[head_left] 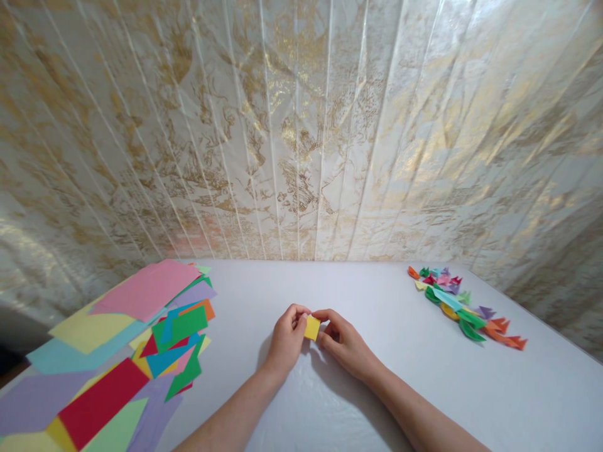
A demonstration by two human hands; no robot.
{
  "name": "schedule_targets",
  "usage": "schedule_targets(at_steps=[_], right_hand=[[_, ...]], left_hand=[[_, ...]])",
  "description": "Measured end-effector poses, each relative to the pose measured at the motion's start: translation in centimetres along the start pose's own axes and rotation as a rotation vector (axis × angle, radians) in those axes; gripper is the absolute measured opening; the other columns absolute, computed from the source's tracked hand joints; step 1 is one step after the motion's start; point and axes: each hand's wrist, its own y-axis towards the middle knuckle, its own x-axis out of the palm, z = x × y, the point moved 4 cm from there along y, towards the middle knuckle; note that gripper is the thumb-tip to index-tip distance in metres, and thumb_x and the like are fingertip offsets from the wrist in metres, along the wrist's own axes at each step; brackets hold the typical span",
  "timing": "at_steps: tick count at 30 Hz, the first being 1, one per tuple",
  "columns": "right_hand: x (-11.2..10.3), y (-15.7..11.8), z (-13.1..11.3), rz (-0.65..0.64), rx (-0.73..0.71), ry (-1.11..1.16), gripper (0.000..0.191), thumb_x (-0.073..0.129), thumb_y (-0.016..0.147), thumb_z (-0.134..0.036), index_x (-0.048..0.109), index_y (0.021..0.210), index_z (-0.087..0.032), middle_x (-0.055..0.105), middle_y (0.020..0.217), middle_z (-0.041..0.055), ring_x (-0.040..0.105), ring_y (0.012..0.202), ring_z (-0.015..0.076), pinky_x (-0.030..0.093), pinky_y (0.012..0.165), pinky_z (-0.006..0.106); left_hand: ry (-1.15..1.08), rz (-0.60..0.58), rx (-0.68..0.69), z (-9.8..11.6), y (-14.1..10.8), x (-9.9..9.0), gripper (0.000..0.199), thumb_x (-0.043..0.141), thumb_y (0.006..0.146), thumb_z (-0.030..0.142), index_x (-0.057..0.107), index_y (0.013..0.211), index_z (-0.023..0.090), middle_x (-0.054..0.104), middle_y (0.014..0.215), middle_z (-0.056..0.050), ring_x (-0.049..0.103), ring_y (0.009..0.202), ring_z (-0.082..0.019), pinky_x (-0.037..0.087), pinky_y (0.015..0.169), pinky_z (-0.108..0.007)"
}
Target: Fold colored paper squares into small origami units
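A small yellow piece of folded paper (311, 328) is held up between my two hands, over the middle of the white table. My left hand (288, 334) pinches its left edge between thumb and fingers. On the other side, my right hand (343, 342) has curled fingers, with the index fingertip at the paper's upper right corner and the thumb by its right edge. Whether the right fingers grip the paper or only touch it is hard to make out. The paper looks roughly square, and its left part is hidden by my left fingers.
Sheets and cut pieces of coloured paper (106, 402) lie in overlapping piles on the left, a large pink sheet (151, 290) on top at the back. Several small folded paper figures (471, 319) lie at the right. Behind the white table (254, 285) hangs a gold-patterned curtain (301, 138).
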Motion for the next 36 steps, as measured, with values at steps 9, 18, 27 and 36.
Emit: schedule_targets(at_steps=[9, 18, 27, 36], right_hand=[[0.1, 0.3, 0.2, 0.069, 0.025, 0.011, 0.020, 0.045, 0.077, -0.014, 0.058, 0.092, -0.019, 0.059, 0.070, -0.0036, 0.051, 0.059, 0.0115, 0.038, 0.058, 0.023], [-0.8, 0.6, 1.3, 0.138, 0.079, 0.049, 0.016, 0.041, 0.083, -0.023, 0.054, 0.074, -0.019, 0.054, 0.060, -0.0030, 0.051, 0.060, 0.0142, 0.038, 0.061, 0.025], [-0.1, 0.4, 0.9, 0.047, 0.055, 0.008, 0.029, 0.040, 0.089, -0.034, 0.056, 0.071, -0.017, 0.056, 0.067, 0.0002, 0.052, 0.067, 0.0157, 0.038, 0.064, 0.026], [-0.6, 0.5, 0.9, 0.142, 0.072, 0.029, 0.025, 0.046, 0.088, -0.038, 0.050, 0.072, -0.020, 0.053, 0.059, -0.0033, 0.050, 0.056, 0.0133, 0.036, 0.056, 0.024]], left_hand=[[0.065, -0.084, 0.005, 0.1, -0.4, 0.4, 0.022, 0.049, 0.086, 0.038, 0.059, 0.083, 0.019, 0.064, 0.079, -0.001, 0.062, 0.076, -0.017, 0.047, 0.069, -0.026], [0.038, -0.192, 0.003, 1.7, -1.0, 0.6, 0.035, 0.045, 0.089, 0.051, 0.060, 0.093, 0.019, 0.066, 0.089, -0.003, 0.060, 0.080, -0.017, 0.047, 0.076, -0.028], [-0.004, -0.156, 0.004, 0.2, -0.3, 0.5, 0.026, 0.054, 0.085, 0.041, 0.061, 0.083, 0.017, 0.065, 0.078, -0.002, 0.059, 0.072, -0.016, 0.046, 0.068, -0.026], [0.056, -0.127, 0.011, 0.2, -0.6, 0.6, 0.021, 0.053, 0.085, 0.038, 0.059, 0.082, 0.018, 0.064, 0.076, -0.001, 0.059, 0.069, -0.015, 0.047, 0.065, -0.025]])
